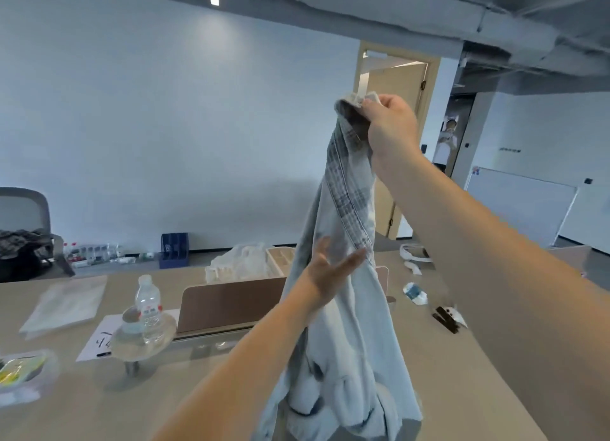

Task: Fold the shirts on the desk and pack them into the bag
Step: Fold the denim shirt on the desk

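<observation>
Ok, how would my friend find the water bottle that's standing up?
Look at the long desk and find the brown divider panel in its middle. Just left of the panel stands a clear water bottle with a white cap and red label. The other bottle, right of the hanging shirt, lies on its side.

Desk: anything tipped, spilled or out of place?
The right bottle seems to lie on its side on the desk, right of the shirt that the right hand holds up. No spill shows. The left bottle stands upright.
</observation>
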A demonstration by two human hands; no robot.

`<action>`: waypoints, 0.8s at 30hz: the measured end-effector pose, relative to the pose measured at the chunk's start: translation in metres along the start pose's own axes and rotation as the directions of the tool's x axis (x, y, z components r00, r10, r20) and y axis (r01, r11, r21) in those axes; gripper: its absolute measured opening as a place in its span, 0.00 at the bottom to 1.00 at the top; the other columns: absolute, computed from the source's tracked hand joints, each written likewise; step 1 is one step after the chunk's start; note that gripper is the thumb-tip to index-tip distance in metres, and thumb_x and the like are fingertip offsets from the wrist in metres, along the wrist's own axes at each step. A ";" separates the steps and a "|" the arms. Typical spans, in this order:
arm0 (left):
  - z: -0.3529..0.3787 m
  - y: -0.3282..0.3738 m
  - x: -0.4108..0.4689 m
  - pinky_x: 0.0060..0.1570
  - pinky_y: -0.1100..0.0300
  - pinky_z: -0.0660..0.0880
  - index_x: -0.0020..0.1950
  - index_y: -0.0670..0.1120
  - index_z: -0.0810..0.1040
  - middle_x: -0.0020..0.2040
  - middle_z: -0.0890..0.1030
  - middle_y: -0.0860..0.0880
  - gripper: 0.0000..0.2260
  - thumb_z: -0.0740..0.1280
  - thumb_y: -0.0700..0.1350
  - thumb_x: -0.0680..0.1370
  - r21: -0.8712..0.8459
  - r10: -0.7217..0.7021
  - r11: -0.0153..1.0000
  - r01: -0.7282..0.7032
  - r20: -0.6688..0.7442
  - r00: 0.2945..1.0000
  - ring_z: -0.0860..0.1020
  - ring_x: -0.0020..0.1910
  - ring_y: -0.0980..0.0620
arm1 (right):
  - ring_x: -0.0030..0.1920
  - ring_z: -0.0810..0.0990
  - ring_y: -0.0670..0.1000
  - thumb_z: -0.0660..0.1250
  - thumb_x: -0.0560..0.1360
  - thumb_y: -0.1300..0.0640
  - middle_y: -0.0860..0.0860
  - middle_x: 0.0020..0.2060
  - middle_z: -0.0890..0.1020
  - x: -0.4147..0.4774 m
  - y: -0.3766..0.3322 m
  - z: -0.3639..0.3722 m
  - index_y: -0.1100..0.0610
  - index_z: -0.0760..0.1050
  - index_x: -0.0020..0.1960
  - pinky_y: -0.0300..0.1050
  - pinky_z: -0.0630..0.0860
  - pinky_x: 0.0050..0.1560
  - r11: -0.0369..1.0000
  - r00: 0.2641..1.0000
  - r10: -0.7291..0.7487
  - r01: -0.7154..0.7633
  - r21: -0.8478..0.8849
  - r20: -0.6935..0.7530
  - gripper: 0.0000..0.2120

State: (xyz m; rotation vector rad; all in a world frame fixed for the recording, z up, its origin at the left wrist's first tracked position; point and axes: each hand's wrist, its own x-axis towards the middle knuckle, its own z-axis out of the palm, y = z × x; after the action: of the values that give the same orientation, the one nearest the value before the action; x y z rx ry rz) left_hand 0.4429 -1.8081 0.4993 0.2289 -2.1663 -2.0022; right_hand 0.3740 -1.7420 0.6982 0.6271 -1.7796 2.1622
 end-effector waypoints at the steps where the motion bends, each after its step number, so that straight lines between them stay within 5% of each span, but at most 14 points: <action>1: -0.002 0.008 0.001 0.69 0.53 0.69 0.80 0.53 0.53 0.76 0.65 0.49 0.53 0.72 0.71 0.63 0.043 0.043 0.998 -0.043 -0.001 0.999 0.69 0.72 0.47 | 0.37 0.79 0.46 0.63 0.82 0.55 0.50 0.40 0.79 0.003 -0.007 0.002 0.57 0.75 0.53 0.40 0.76 0.34 0.999 0.999 -0.032 0.032 -0.031 -0.008 0.06; 4: -0.010 0.038 0.005 0.50 0.76 0.71 0.76 0.47 0.57 0.66 0.70 0.49 0.43 0.73 0.64 0.71 0.129 0.163 0.979 -0.156 -0.040 0.986 0.75 0.58 0.56 | 0.39 0.76 0.44 0.63 0.82 0.54 0.47 0.42 0.79 0.009 -0.022 0.007 0.57 0.75 0.54 0.38 0.72 0.39 0.982 0.992 -0.128 0.125 -0.140 -0.010 0.07; 7: -0.016 0.060 0.016 0.55 0.58 0.77 0.71 0.51 0.58 0.61 0.75 0.47 0.43 0.72 0.70 0.67 0.164 0.216 0.966 -0.202 -0.077 0.973 0.77 0.55 0.52 | 0.38 0.72 0.43 0.62 0.82 0.53 0.45 0.40 0.76 0.013 -0.024 0.005 0.55 0.74 0.55 0.32 0.69 0.34 0.951 0.980 -0.201 0.197 -0.240 0.006 0.06; 8: -0.017 0.064 0.018 0.49 0.55 0.78 0.69 0.51 0.58 0.56 0.77 0.47 0.42 0.72 0.70 0.66 0.216 0.202 0.960 -0.177 -0.101 0.974 0.79 0.52 0.50 | 0.37 0.71 0.42 0.62 0.82 0.54 0.45 0.40 0.76 0.013 -0.023 0.002 0.55 0.74 0.55 0.31 0.68 0.32 0.941 0.977 -0.211 0.207 -0.269 0.012 0.06; 10: -0.020 0.066 0.026 0.36 0.57 0.72 0.62 0.47 0.64 0.49 0.78 0.46 0.30 0.73 0.61 0.71 0.365 0.205 0.921 -0.134 -0.163 0.965 0.80 0.47 0.47 | 0.38 0.71 0.43 0.62 0.83 0.54 0.45 0.41 0.76 0.015 -0.019 -0.003 0.55 0.74 0.57 0.34 0.69 0.33 0.926 0.976 -0.215 0.211 -0.314 0.023 0.06; 12: -0.027 0.066 0.030 0.34 0.57 0.70 0.48 0.45 0.72 0.42 0.78 0.46 0.11 0.70 0.49 0.75 0.539 0.272 0.833 -0.128 -0.198 0.942 0.80 0.43 0.43 | 0.38 0.71 0.43 0.61 0.83 0.55 0.45 0.41 0.75 0.017 -0.015 -0.010 0.55 0.73 0.56 0.37 0.69 0.34 0.914 0.976 -0.216 0.206 -0.350 0.012 0.05; 15: -0.048 0.055 0.038 0.32 0.56 0.65 0.30 0.42 0.71 0.30 0.73 0.45 0.13 0.65 0.37 0.75 0.689 0.273 0.722 -0.060 -0.204 0.940 0.76 0.36 0.41 | 0.37 0.72 0.44 0.61 0.83 0.53 0.46 0.41 0.76 0.017 -0.005 -0.021 0.54 0.73 0.57 0.34 0.69 0.31 0.920 0.986 -0.169 0.158 -0.358 -0.001 0.06; 18: -0.067 0.046 0.040 0.32 0.56 0.68 0.42 0.38 0.80 0.37 0.78 0.39 0.07 0.65 0.36 0.78 0.565 0.124 0.825 0.006 -0.191 0.974 0.76 0.31 0.43 | 0.44 0.77 0.48 0.62 0.83 0.52 0.48 0.46 0.79 0.014 0.015 -0.034 0.54 0.74 0.59 0.43 0.75 0.41 0.942 0.997 -0.076 0.060 -0.332 -0.033 0.09; 20: -0.072 0.041 0.038 0.25 0.60 0.70 0.52 0.43 0.76 0.41 0.77 0.40 0.06 0.60 0.35 0.82 0.315 -0.023 0.944 0.093 -0.219 0.975 0.77 0.24 0.48 | 0.46 0.78 0.49 0.62 0.83 0.52 0.49 0.48 0.80 0.008 0.030 -0.041 0.54 0.75 0.58 0.46 0.76 0.45 0.951 0.998 -0.020 0.000 -0.308 -0.063 0.09; 22: -0.077 0.037 0.038 0.23 0.59 0.71 0.50 0.45 0.71 0.41 0.74 0.41 0.09 0.55 0.33 0.82 0.119 -0.094 0.984 0.131 -0.278 0.956 0.76 0.23 0.47 | 0.46 0.79 0.49 0.62 0.82 0.53 0.51 0.49 0.81 0.003 0.045 -0.050 0.55 0.75 0.58 0.47 0.77 0.46 0.958 0.994 0.015 -0.046 -0.282 -0.109 0.08; 24: -0.078 0.035 0.040 0.33 0.55 0.69 0.40 0.43 0.72 0.36 0.71 0.43 0.11 0.57 0.39 0.83 0.207 -0.018 0.974 0.088 -0.320 0.947 0.73 0.31 0.44 | 0.42 0.75 0.46 0.61 0.83 0.53 0.50 0.48 0.79 -0.002 0.058 -0.060 0.57 0.74 0.58 0.43 0.72 0.39 0.953 0.988 0.041 -0.083 -0.292 -0.147 0.09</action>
State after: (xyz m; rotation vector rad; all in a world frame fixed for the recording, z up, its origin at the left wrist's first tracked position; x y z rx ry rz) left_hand 0.4228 -1.8906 0.5412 0.6026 -2.1827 -1.6134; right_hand 0.3387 -1.6957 0.6381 0.3429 -2.0145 1.8674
